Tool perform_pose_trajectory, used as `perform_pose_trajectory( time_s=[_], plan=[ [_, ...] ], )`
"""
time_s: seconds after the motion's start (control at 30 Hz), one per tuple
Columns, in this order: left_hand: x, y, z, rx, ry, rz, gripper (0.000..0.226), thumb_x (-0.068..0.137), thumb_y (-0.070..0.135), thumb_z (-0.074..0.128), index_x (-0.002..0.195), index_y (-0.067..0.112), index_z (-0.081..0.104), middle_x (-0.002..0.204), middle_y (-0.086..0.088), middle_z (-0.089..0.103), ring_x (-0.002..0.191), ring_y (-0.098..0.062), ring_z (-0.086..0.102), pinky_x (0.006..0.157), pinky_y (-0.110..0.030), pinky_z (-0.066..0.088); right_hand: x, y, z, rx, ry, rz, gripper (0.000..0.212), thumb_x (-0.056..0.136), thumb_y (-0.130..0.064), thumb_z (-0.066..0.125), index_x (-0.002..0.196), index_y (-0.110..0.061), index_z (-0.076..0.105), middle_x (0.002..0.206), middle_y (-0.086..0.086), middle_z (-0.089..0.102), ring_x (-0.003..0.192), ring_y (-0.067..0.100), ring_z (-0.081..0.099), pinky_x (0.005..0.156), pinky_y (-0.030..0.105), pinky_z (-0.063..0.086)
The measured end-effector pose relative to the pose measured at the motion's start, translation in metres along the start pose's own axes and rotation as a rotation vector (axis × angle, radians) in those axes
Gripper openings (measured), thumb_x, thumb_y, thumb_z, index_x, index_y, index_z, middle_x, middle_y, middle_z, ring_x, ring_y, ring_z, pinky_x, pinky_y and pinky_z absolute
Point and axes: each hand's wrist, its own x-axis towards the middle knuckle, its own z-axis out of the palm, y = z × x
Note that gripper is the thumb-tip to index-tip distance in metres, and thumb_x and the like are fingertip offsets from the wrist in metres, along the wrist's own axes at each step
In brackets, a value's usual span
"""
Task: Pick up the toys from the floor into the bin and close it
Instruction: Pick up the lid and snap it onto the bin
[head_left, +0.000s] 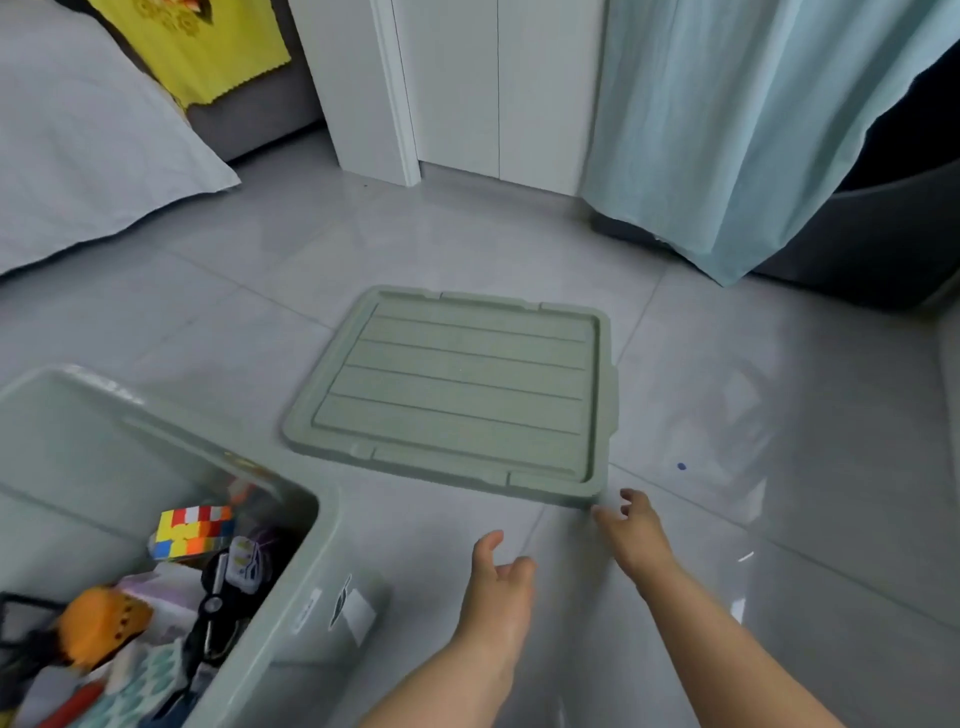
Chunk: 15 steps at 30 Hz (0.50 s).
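Our left hand (498, 569) and right hand (629, 525), both empty with fingers loose, hover at the floor-laid lid (462, 384), likely to cap the toy-filled bin (317, 587).

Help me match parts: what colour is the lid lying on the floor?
The lid is pale sage green, clearest in the head view.

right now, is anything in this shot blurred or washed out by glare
Head view: the bin and the toys inside it are smeared by blur at lower left. Head view: the lid is fairly sharp. Head view: pale glare patches whiten the glossy floor right of the lid, though nothing is hidden by them.
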Motion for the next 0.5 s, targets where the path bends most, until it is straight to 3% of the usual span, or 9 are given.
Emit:
perform_pose_trajectory(
  time_s=[0.13, 0.23, 0.3, 0.4, 0.5],
  plan=[
    [0.029, -0.001, 0.008, -0.089, 0.024, -0.039, 0.043, 0.093, 0.019, 0.047, 0.132, 0.033, 0.036, 0.11, -0.006, 0.057, 0.09, -0.018, 0.059, 0.072, -0.025, 0.044, 0.027, -0.004, 0.018, -0.368, -0.069, -0.227, 0.069, 0.092, -0.031, 0.051, 0.147, -0.034, 0.009, 0.156, 0.011, 0.0, 0.14, 0.035, 0.014, 0.11, 0.041, 0.025],
    [0.051, 0.001, 0.007, -0.101, 0.027, -0.026, 0.045, 0.095, 0.022, 0.047, 0.136, 0.031, 0.033, 0.112, -0.005, 0.057, 0.088, -0.014, 0.058, 0.081, -0.029, 0.044, 0.045, -0.005, 0.031, -0.534, -0.07, -0.288, 0.07, 0.092, -0.037, 0.049, 0.146, -0.04, 0.005, 0.155, 0.01, -0.017, 0.141, 0.037, 0.003, 0.113, 0.041, 0.022],
    [0.065, 0.0, 0.007, -0.092, 0.022, -0.024, 0.046, 0.096, 0.024, 0.047, 0.139, 0.031, 0.031, 0.116, -0.005, 0.055, 0.089, -0.015, 0.058, 0.088, -0.03, 0.04, 0.051, -0.003, 0.036, -0.563, -0.024, -0.332, 0.065, 0.09, -0.034, 0.052, 0.145, -0.037, 0.016, 0.155, 0.012, -0.019, 0.14, 0.038, 0.005, 0.111, 0.041, 0.026],
    [0.077, -0.005, 0.005, -0.075, 0.018, -0.044, 0.051, 0.096, 0.027, 0.048, 0.142, 0.034, 0.027, 0.119, -0.002, 0.052, 0.1, -0.019, 0.056, 0.091, -0.031, 0.038, 0.048, 0.006, 0.042, -0.488, 0.069, -0.408, 0.041, 0.09, -0.022, 0.054, 0.129, -0.021, 0.043, 0.157, 0.01, -0.006, 0.141, 0.034, 0.013, 0.104, 0.041, 0.036],
    [0.082, -0.006, 0.003, -0.071, 0.024, -0.081, 0.058, 0.095, 0.031, 0.05, 0.145, 0.035, 0.021, 0.111, -0.001, 0.051, 0.109, -0.023, 0.054, 0.097, -0.034, 0.036, 0.046, 0.01, 0.044, -0.397, 0.109, -0.445, 0.034, 0.089, -0.015, 0.054, 0.123, -0.014, 0.05, 0.157, 0.007, 0.002, 0.141, 0.03, 0.015, 0.107, 0.041, 0.034]
  ],
)
